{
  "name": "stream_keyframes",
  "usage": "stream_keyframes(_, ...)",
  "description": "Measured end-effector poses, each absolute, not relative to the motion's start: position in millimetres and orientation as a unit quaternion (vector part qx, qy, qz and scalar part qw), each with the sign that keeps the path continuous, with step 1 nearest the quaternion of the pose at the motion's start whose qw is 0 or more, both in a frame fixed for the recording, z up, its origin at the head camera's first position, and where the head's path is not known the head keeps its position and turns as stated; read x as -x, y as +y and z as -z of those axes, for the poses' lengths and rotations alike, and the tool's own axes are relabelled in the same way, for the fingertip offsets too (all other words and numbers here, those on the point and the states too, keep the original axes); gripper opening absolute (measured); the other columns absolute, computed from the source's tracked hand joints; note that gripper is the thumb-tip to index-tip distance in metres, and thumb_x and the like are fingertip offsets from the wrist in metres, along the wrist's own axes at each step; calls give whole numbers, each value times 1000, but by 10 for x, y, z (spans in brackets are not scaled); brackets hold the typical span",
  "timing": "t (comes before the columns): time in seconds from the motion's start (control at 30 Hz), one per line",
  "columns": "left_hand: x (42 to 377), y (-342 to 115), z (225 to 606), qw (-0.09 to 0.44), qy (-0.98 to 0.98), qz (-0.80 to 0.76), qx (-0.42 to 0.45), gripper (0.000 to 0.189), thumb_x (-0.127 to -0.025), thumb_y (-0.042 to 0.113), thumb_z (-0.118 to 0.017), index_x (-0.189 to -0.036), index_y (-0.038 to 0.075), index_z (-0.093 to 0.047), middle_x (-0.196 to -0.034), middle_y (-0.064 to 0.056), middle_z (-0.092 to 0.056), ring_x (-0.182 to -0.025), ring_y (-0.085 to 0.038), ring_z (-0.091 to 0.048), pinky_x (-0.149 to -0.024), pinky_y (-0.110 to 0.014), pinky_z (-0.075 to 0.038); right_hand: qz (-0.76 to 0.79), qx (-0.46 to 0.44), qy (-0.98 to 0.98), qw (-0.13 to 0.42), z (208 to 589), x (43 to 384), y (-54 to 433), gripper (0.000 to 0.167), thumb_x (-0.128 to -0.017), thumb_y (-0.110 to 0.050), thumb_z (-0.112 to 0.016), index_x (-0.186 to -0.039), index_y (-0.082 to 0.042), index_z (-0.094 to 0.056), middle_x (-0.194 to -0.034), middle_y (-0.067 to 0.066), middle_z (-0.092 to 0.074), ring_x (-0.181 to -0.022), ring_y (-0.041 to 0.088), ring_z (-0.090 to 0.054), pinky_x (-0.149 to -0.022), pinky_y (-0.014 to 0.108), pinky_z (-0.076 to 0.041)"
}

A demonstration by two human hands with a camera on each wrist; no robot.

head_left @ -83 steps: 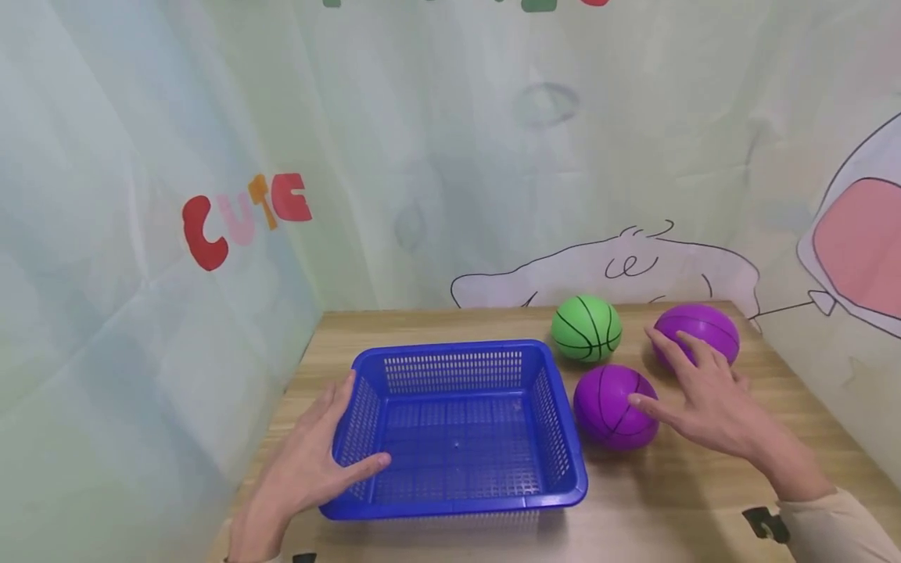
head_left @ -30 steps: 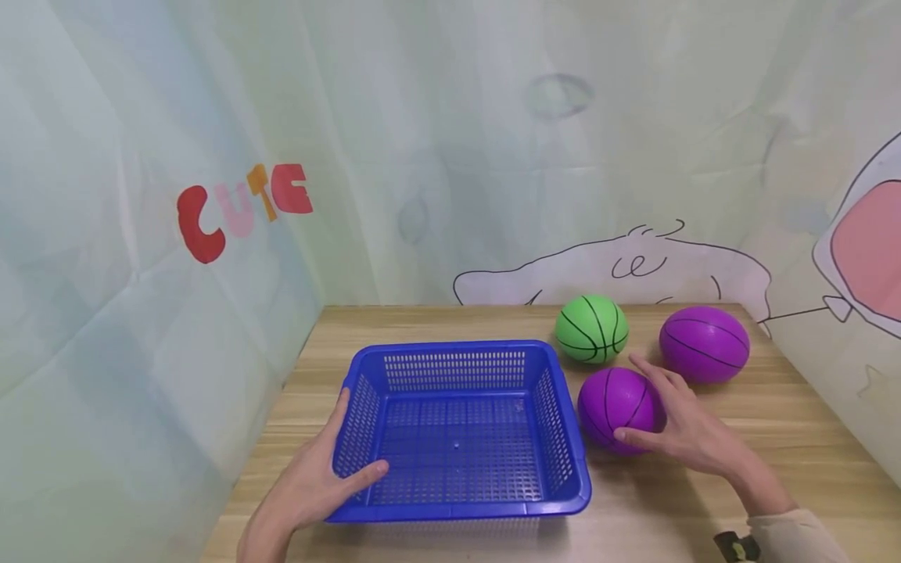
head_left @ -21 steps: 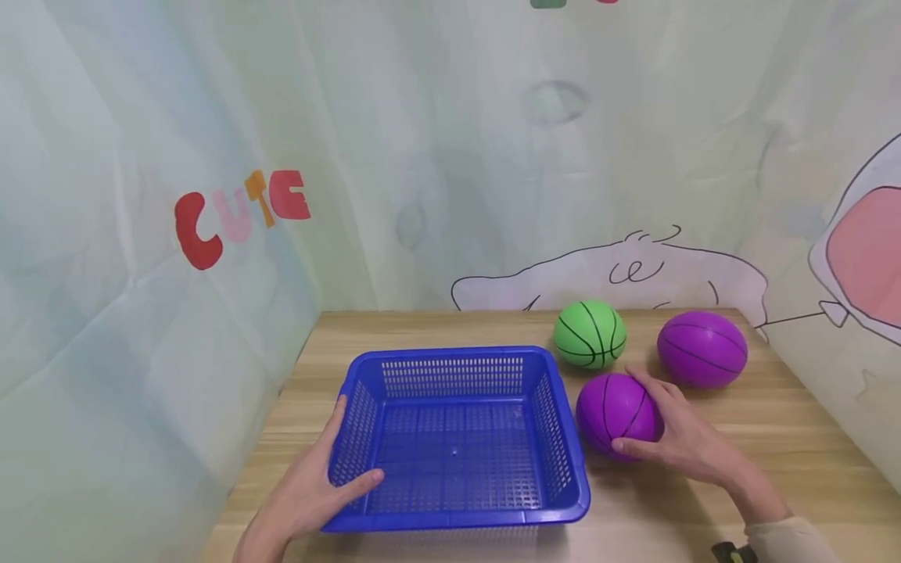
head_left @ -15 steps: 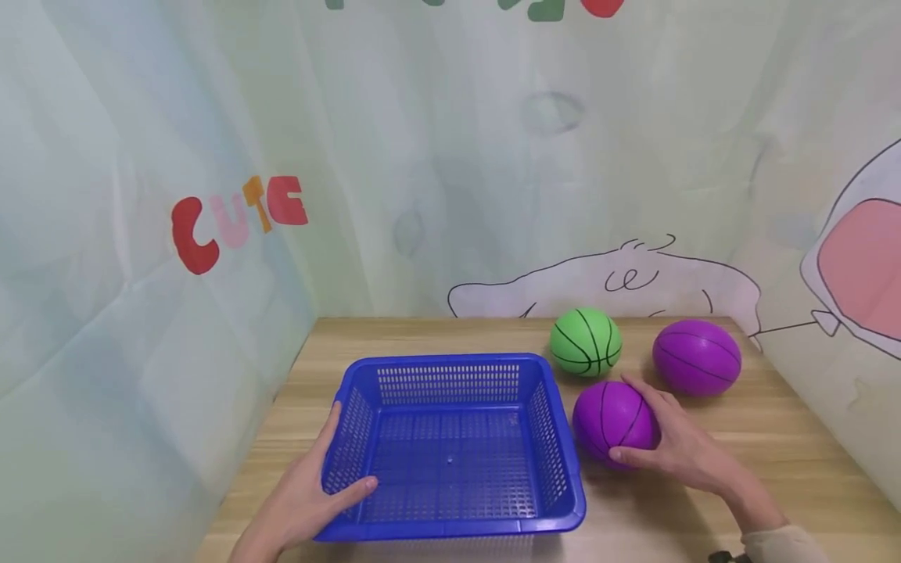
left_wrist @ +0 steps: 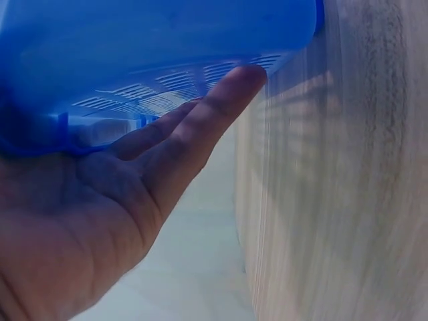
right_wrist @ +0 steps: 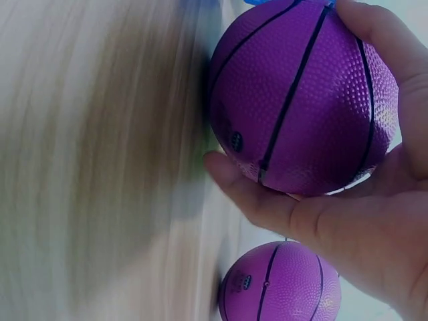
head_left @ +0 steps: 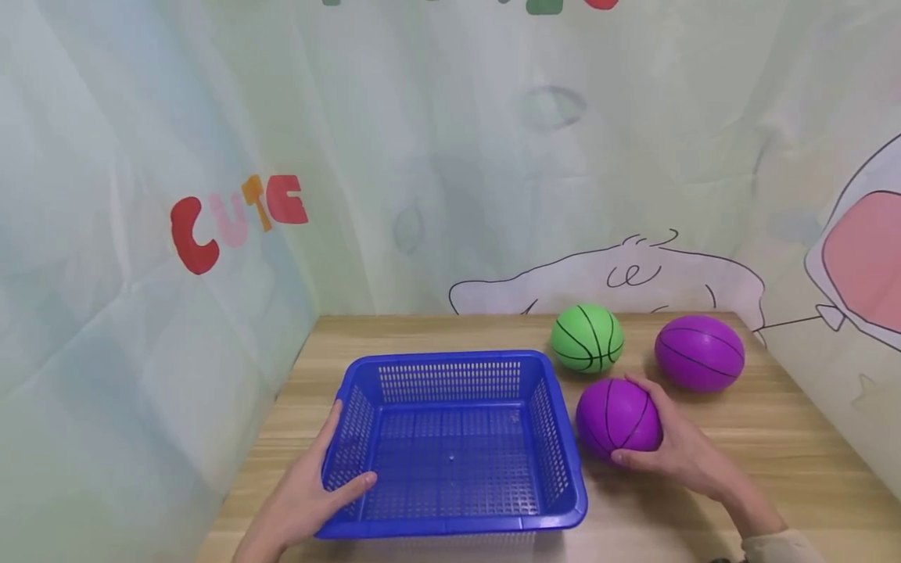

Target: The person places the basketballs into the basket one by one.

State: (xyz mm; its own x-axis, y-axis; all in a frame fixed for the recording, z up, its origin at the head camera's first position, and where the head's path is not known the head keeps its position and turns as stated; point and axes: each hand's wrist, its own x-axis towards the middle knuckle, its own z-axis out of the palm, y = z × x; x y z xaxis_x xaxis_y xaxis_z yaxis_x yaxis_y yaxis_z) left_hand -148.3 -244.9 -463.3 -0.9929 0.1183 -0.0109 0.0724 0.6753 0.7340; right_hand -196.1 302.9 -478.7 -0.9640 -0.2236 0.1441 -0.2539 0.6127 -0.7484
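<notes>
In the head view a blue plastic basket (head_left: 450, 525) with mesh walls stands on the table. My left hand (head_left: 303, 493) holds its left side, the thumb over the rim and the fingers along the outer wall. The left wrist view shows those fingers (left_wrist: 194, 137) stretched out against the mesh. To the right of the basket, my right hand (head_left: 683, 450) grips a purple toy basketball (head_left: 611, 418). Its thumb lies on the near side and its fingers reach round the far side. In the right wrist view the purple toy basketball (right_wrist: 301, 100) sits against the palm, close to the tabletop.
A green toy basketball (head_left: 587, 338) stands behind the gripped one. Another purple toy basketball (head_left: 700, 353) rests at the back right of the wooden table (head_left: 366, 332). Printed cloth walls (head_left: 450, 188) close off the back and both sides.
My right hand has come down from above the two purple balls, moved left and taken hold of the nearer one. My left hand stays at the basket's left side.
</notes>
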Motion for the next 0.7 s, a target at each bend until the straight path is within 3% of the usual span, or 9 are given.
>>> stream_keyframes(0.37, 1471, -2453, 4651, 31, 912, -407, -47, 124, -97, 54, -84, -181, 20, 1, -182, -28, -17, -160, -58, -30, -124, -80, -30, -440, -111, -891, 38, 4823, 1942, 2988, 118, -78, -27, -104, -171, -15, -31, -148, 36, -56, -118, 49, -72, -92, 63, -64)
stream_keyframes(0.7, 1497, -2466, 4666, 44, 914, -400, -49, 123, -99, 51, -83, -181, 20, 5, -182, -29, -16, -160, -58, -30, -123, -79, -31, -436, -94, -893, 59, 4645, 1958, 3028, 121, -79, -23, -103, -173, -13, -27, -151, 38, -53, -121, 56, -70, -94, 61, -63)
